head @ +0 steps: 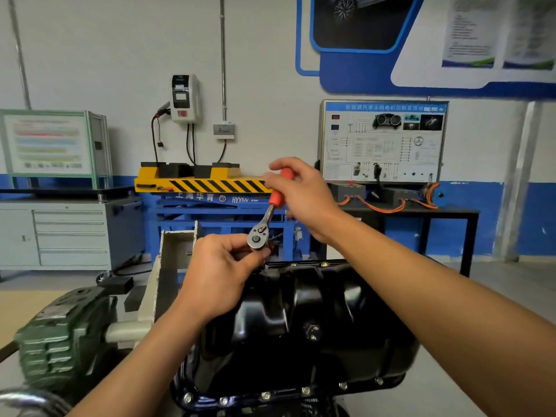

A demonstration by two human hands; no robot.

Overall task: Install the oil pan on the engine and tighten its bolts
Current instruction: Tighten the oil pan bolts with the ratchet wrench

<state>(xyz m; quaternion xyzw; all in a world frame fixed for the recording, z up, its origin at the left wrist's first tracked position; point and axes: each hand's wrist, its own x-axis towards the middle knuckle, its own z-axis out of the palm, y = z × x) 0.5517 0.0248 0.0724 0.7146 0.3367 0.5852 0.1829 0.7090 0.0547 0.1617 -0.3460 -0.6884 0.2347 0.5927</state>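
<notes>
A glossy black oil pan [304,320] sits on top of the engine, low in the middle of the view. Several bolts [266,395] line its near flange. A ratchet wrench [264,224] with a red handle and a chrome head stands over the pan's far left corner. My right hand [301,191] grips the red handle, up and to the right. My left hand [222,266] pinches under the ratchet head, thumb and fingers curled around the socket there. The socket and the bolt beneath it are hidden by my fingers.
A green gearbox [60,335] and a cream engine-stand bracket [168,266] stand to the left of the pan. Behind are a yellow-and-blue lift table [204,188], a grey drawer cabinet [69,236], a training board on a black table [382,139], and a wall charger [183,97].
</notes>
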